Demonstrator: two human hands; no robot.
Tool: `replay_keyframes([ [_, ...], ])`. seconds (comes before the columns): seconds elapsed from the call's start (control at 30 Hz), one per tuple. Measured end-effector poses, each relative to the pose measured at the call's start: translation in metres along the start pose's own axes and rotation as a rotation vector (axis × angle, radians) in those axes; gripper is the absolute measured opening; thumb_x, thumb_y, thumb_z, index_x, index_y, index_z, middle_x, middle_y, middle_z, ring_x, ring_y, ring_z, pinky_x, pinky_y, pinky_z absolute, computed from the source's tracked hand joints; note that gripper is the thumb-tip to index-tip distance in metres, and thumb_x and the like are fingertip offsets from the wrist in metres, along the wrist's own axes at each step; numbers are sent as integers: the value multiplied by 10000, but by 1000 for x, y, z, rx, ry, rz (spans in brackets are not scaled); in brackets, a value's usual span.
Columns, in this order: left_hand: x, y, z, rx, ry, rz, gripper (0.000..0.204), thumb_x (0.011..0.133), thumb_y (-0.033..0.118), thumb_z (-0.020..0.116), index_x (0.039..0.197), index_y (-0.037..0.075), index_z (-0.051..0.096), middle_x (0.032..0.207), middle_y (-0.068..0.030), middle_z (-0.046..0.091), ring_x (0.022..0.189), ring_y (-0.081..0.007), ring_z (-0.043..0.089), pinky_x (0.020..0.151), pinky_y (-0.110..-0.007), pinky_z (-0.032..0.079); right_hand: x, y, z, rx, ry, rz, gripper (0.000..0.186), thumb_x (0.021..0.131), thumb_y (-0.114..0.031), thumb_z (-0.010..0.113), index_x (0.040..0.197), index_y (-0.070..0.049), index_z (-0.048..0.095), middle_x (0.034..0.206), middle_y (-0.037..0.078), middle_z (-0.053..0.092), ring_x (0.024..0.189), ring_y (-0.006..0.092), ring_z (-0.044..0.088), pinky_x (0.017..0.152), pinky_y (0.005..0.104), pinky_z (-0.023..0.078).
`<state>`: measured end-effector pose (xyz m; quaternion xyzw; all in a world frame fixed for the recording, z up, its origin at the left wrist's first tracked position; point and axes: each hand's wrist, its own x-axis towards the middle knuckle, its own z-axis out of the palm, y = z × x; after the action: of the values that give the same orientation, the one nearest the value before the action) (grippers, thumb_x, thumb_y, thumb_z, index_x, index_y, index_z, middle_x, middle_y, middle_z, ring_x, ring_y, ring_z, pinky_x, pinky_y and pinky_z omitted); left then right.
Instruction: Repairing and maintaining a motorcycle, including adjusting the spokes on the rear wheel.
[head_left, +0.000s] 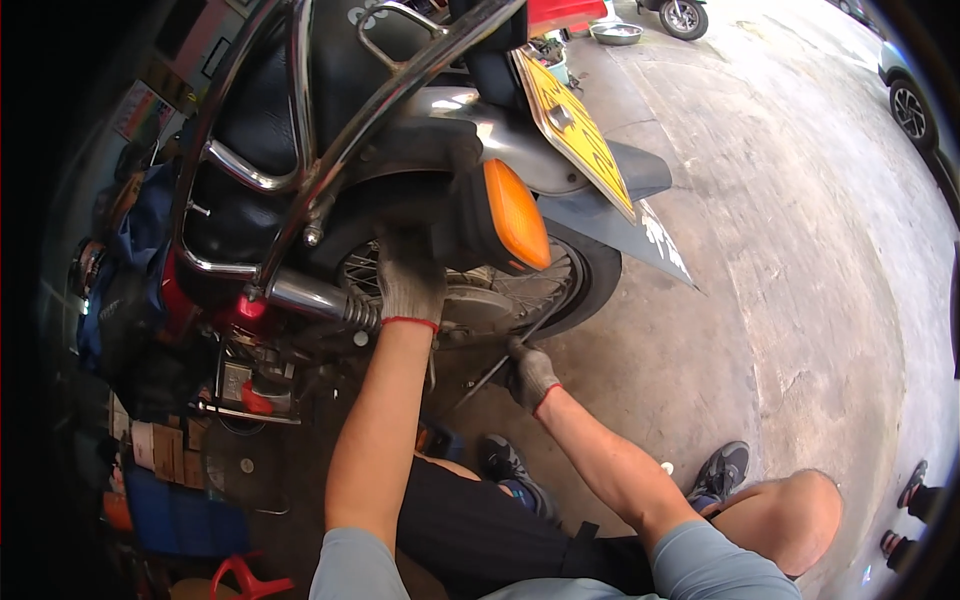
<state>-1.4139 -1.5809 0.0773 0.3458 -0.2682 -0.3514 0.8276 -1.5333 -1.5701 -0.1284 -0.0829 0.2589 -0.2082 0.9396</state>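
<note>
In front of me is the rear of a motorcycle, its spoked rear wheel [596,285] under a grey fender [530,160]. My left hand [408,285], in a grey knit glove with a red cuff, reaches up against the wheel's near side; its fingers are lost in dark shadow beneath the bodywork. Lower and to the right, my right hand [532,374], gloved the same way, is closed around a long thin metal bar [486,378]. The bar slants up toward the wheel's lower rim. An orange turn signal [517,215] juts out just above and right of my left hand.
Chrome rails [330,180] arch over the seat side. A yellow number plate [575,130] sticks out at the rear. Blue crate [190,510] and red plastic frame [248,580] lie lower left. A metal basin [616,34], a parked car [908,100] and another person's feet [910,485] are farther off.
</note>
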Motion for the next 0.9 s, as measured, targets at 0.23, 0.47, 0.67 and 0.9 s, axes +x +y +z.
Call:
replay_keyframes([
  [0.23, -22, 16, -10, 275, 199, -46, 447, 951, 365, 365, 1280, 76, 453, 1212, -99, 544, 1114, -216, 507, 941, -349, 375, 3, 21, -42, -180, 131, -22, 196, 916, -162, 502, 1055, -33, 550, 971, 123, 622, 775, 252, 625, 678, 422, 530],
  [0.47, -80, 9, -3, 1873, -428, -221, 429, 897, 374, 487, 1161, 39, 530, 1151, -214, 568, 1086, -344, 546, 926, -423, 422, -9, 11, -78, 155, 102, 145, 228, 951, -216, 394, 1029, -46, 523, 1028, 151, 615, 933, 325, 593, 858, 522, 465],
  [0.67, -123, -15, -31, 2123, -686, -469, 319, 829, 246, 528, 1068, 51, 611, 1054, -185, 626, 1062, -327, 570, 915, -447, 428, -42, -27, -27, 203, -343, 5, 269, 950, -239, 435, 1003, -10, 567, 1109, 172, 598, 1073, 328, 559, 978, 522, 422],
  [0.9, -156, 42, -54, 2411, -748, 206, 240, 761, 211, 569, 975, 120, 629, 940, -86, 668, 851, -265, 646, 823, -399, 493, -103, -41, 18, -238, -529, 127, 413, 843, -129, 600, 1227, -2, 516, 1184, 172, 581, 1078, 293, 568, 905, 453, 482],
])
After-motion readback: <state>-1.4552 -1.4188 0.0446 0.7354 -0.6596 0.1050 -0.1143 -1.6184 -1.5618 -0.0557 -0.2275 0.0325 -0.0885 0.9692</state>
